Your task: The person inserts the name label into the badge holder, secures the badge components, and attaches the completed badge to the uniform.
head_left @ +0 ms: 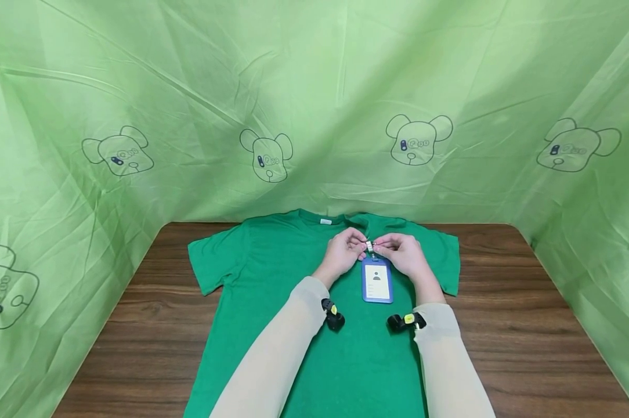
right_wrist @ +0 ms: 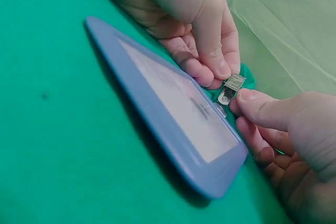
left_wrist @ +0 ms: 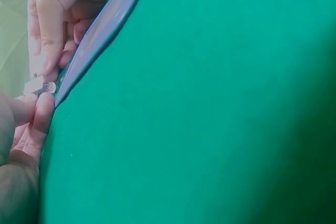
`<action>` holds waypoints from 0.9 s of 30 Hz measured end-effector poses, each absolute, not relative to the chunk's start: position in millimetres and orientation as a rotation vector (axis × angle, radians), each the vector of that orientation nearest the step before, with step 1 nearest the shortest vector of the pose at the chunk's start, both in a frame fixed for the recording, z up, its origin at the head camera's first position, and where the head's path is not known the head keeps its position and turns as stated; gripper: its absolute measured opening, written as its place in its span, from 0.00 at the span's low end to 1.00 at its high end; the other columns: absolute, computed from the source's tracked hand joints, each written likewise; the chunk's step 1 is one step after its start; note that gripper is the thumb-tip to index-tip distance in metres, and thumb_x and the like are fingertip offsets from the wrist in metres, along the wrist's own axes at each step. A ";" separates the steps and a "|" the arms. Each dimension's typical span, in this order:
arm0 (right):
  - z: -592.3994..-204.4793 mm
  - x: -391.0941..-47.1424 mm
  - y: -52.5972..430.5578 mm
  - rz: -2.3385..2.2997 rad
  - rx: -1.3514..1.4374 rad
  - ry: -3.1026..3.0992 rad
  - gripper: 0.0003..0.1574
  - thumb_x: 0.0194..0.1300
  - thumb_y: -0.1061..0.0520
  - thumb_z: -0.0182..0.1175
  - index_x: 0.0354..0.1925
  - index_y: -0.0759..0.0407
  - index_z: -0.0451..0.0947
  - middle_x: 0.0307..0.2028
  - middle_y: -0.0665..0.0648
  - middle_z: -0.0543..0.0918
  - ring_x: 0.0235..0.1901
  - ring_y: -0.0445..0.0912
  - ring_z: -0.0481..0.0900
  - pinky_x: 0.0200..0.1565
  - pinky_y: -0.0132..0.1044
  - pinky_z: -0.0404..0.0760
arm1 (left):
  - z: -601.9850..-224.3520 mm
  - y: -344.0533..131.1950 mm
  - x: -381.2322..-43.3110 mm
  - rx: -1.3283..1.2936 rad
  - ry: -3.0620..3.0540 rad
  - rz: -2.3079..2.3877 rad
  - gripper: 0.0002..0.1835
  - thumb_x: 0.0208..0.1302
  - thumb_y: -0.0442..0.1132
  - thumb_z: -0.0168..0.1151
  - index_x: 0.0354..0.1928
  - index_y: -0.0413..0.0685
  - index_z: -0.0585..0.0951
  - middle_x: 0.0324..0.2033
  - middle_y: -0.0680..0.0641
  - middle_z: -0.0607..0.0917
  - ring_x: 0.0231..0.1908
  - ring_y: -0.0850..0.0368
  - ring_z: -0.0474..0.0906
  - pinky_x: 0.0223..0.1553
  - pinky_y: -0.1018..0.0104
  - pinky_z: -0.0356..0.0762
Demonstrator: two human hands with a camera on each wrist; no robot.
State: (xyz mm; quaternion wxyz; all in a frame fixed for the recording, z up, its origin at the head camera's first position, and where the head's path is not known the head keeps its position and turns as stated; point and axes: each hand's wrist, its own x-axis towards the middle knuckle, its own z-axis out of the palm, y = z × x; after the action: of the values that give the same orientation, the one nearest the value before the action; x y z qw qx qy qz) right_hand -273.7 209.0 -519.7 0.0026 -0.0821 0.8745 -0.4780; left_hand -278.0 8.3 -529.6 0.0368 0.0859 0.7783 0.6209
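Observation:
A green T-shirt (head_left: 273, 273) lies spread out, its collar at the far side. On its upper right chest is a blue-framed ID badge holder (head_left: 377, 281) with a white card inside. My left hand (head_left: 342, 252) pinches a small metal badge clip (head_left: 369, 247) from the left, above the holder. From the right, thumb and fingers of my right hand (head_left: 404, 255) pinch the same clip. In the right wrist view, a raised bit of green cloth (right_wrist: 248, 77) shows right behind the clip (right_wrist: 234, 82), and the holder (right_wrist: 173, 108) stands tilted off the shirt.
The shirt lies on a dark wooden table (head_left: 152, 325). Light green curtains (head_left: 314, 87) with printed bear heads hang along the back and both sides. A small black camera is strapped to each wrist, over light sleeves (head_left: 278, 354).

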 end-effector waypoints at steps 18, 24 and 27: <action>-521.0 -273.8 207.2 -1.377 -0.274 2.861 0.08 0.75 0.54 0.73 0.44 0.58 0.90 0.37 0.55 0.92 0.38 0.49 0.88 0.42 0.42 0.82 | -533.3 4.5 -279.5 0.333 2.401 1.906 0.05 0.77 0.28 0.67 0.46 0.41 0.90 0.33 0.47 0.90 0.29 0.60 0.89 0.35 0.66 0.90; -521.7 -273.5 207.4 -1.370 -0.292 2.869 0.08 0.75 0.54 0.73 0.43 0.58 0.90 0.37 0.55 0.92 0.37 0.48 0.88 0.41 0.42 0.82 | -530.8 2.5 -278.2 0.358 2.436 1.826 0.05 0.78 0.29 0.67 0.46 0.43 0.90 0.32 0.49 0.90 0.29 0.60 0.89 0.35 0.67 0.89; -521.9 -273.5 207.7 -1.364 -0.291 2.867 0.08 0.75 0.54 0.73 0.43 0.58 0.90 0.37 0.55 0.92 0.37 0.48 0.87 0.40 0.42 0.81 | -529.8 1.6 -277.7 0.369 2.449 1.784 0.06 0.78 0.30 0.66 0.46 0.44 0.90 0.32 0.50 0.90 0.30 0.60 0.88 0.35 0.67 0.89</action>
State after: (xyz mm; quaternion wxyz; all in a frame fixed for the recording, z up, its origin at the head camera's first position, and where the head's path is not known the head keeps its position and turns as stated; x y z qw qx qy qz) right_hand -273.5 207.7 -521.9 -0.0233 -0.0912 0.8991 -0.4276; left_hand -277.7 1.6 -529.8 0.0449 0.1209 0.8016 0.5838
